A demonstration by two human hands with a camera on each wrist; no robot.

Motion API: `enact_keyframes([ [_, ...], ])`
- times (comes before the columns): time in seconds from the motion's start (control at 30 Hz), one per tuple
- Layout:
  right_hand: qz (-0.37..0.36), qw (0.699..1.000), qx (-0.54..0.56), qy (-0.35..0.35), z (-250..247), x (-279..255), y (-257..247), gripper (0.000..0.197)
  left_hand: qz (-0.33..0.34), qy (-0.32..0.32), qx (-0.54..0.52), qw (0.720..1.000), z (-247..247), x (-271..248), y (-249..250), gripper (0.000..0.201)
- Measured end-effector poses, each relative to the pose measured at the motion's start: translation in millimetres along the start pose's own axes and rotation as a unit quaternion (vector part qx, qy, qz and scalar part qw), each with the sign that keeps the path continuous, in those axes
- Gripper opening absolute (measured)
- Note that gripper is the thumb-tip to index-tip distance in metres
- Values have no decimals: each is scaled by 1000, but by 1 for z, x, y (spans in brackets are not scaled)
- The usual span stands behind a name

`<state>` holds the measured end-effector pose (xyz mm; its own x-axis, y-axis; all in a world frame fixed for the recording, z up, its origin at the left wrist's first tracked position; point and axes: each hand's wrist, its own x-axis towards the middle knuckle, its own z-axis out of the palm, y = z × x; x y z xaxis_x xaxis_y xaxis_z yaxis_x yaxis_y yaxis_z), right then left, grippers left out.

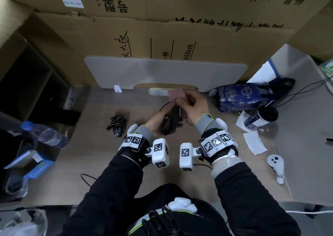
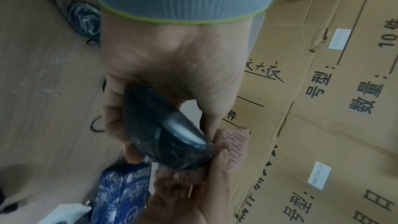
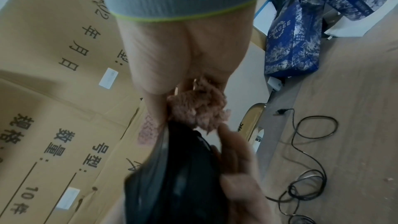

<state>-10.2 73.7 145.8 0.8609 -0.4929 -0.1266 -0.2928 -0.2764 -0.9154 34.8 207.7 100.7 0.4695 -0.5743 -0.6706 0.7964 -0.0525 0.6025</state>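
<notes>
My left hand [image 1: 158,120] grips a black wired computer mouse [image 1: 171,121] lifted above the middle of the desk. In the left wrist view its fingers [image 2: 112,122] curl around the mouse body [image 2: 163,130]. My right hand [image 1: 192,104] pinches a small pink cloth [image 1: 175,94] bunched against the mouse's front end. The right wrist view shows the cloth [image 3: 198,108] pressed onto the dark mouse [image 3: 178,176]. The mouse cable [image 3: 310,151] trails over the desk.
A second black mouse [image 1: 118,127] with a bundled cable lies on the wooden desk [image 1: 108,154] at left. A blue patterned bag [image 1: 243,95], a cup [image 1: 261,118], paper scraps and a white controller [image 1: 276,167] sit right. Cardboard boxes [image 1: 162,28] and a grey board [image 1: 162,71] stand behind.
</notes>
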Motion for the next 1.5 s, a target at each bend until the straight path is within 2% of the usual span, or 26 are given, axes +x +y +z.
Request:
enact_keyframes([
  [0.07, -11, 999, -15, -43, 2, -3, -2, 23, 33, 0, -24, 999, 5, -2, 2, 38],
  [0.13, -1, 998, -21, -60, 3, -7, -2, 26, 58, 32, -68, 995, 6, -3, 4, 30],
  [0.2, -24, 997, -2, -74, 4, -10, -1, 20, 83, 64, -107, 989, 2, -2, 6, 27],
  [0.3, -47, 995, 11, -82, 5, -9, 2, 20, 90, 89, -145, 981, 0, -3, 5, 44],
  [0.4, -41, 997, 10, -66, 8, -7, 3, 21, 78, 107, -171, 976, 2, -5, 7, 54],
  [0.47, -31, 998, 0, -58, 8, -10, 1, 19, 103, 75, -163, 978, 5, -13, 13, 49],
  [0.53, -13, 998, 17, -63, 8, -13, 1, 14, 116, 40, -188, 974, 2, -14, 16, 55],
  [0.67, -11, 993, 27, -115, 5, -15, -1, 8, 102, 100, -269, 952, -11, -10, 17, 67],
  [0.77, 1, 991, 1, -131, 1, -12, -1, 15, 107, 114, -293, 943, -11, -12, 18, 70],
  [0.87, 7, 994, -25, -110, 7, -8, 3, 19, 121, 114, -306, 937, -12, -13, 17, 62],
  [1.0, 10, 996, -37, -76, 11, -8, 11, 24, 116, 80, -283, 949, -6, -14, 17, 51],
  [1.07, 11, 999, -32, -38, 10, -11, 12, 17, 106, 98, -261, 954, -2, -16, 17, 51],
  [1.17, 13, 998, 8, 60, 1, -7, 10, 7, 85, 125, -228, 962, -6, -6, 8, 58],
  [1.2, 7, 998, 15, 66, -2, -4, 7, 6, 73, 130, -210, 966, -5, -6, 6, 58],
  [1.27, -6, 999, -28, 21, -4, -1, 1, 19, 63, 118, -193, 972, 2, -7, 6, 53],
  [1.33, -19, 997, -58, -50, 2, -5, -6, 19, 82, 75, -207, 972, 7, -4, 7, 46],
  [1.43, 0, 995, 23, -97, 6, -15, -11, 5, 106, 82, -222, 966, 8, -6, 11, 46],
  [1.5, 27, 987, 51, -149, 0, -16, -9, 16, 104, 114, -215, 964, 5, -7, 15, 49],
])
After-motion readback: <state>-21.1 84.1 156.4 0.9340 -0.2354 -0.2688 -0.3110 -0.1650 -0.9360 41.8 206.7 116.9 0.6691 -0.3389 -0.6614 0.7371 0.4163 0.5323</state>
